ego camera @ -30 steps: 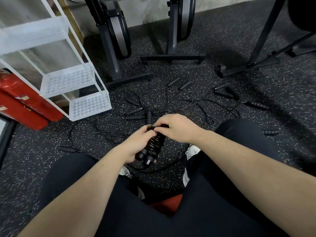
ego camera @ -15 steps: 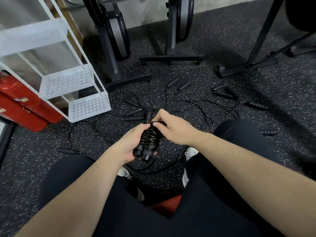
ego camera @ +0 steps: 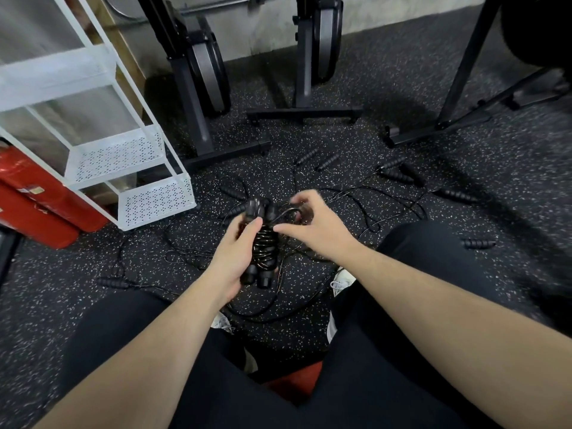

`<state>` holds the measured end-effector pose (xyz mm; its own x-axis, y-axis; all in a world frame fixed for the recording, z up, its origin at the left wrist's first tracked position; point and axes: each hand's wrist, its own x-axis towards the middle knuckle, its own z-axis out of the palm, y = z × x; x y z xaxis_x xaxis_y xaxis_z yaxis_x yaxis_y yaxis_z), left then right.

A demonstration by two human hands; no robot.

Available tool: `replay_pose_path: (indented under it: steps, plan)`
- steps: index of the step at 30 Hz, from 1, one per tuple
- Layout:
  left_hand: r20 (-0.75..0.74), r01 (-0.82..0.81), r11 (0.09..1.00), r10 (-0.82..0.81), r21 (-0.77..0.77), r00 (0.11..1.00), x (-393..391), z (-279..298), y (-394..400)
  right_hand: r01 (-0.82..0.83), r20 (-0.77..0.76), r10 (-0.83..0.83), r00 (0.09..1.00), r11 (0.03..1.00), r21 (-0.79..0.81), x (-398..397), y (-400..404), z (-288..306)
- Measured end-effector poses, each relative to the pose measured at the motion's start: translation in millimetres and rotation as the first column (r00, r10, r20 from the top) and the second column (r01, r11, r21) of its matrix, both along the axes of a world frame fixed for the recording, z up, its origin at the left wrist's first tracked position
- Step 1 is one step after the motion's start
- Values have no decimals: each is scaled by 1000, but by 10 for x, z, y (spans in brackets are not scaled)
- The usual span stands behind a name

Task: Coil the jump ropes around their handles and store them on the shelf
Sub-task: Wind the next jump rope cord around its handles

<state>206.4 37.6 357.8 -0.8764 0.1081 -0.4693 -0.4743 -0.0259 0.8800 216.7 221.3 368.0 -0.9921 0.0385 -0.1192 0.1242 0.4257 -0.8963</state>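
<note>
A person sits low over a dark speckled floor [ego camera: 387, 97], with both bare arms reaching forward between the knees. The left hand [ego camera: 236, 255] is curled round a pair of black handles [ego camera: 261, 243] held side by side, with the thumb on top. Thin black rope [ego camera: 266, 239] is wound many times round the middle of the handles. The bundle is in the air above the floor, with its thick ends pointing back at the person.

The right hand [ego camera: 312, 224] is just beside the top of the bundle. Its fingers are bent and seem to pinch a loop of the rope, but the blur makes this hard to tell for sure.

More jump ropes [ego camera: 399, 176] lie loose on the floor past the hands, in a tangle of thin lines and black handles. One handle [ego camera: 478, 243] lies alone near the right knee, and another [ego camera: 113, 283] near the left knee.

A white shelf [ego camera: 154, 201] with dotted trays stands at the left edge of the floor. Red things [ego camera: 40, 209] lie next to it. Black machine stands [ego camera: 305, 113] are at the far edge by the wall.
</note>
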Motion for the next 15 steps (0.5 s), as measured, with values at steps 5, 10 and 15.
replay_pose_path:
  steps: [5,10,15]
  plan:
    - [-258,3,973,-64,-231,964,79,9,40,218,358,-88,930,914,-342,28,-60,8]
    - [-294,51,936,-161,-347,942,105,-44,31,366,526,-52,849,776,-513,37,-118,22]
    - [-297,71,927,-190,-369,936,122,-62,74,498,585,-24,811,554,-667,6,-134,-50]
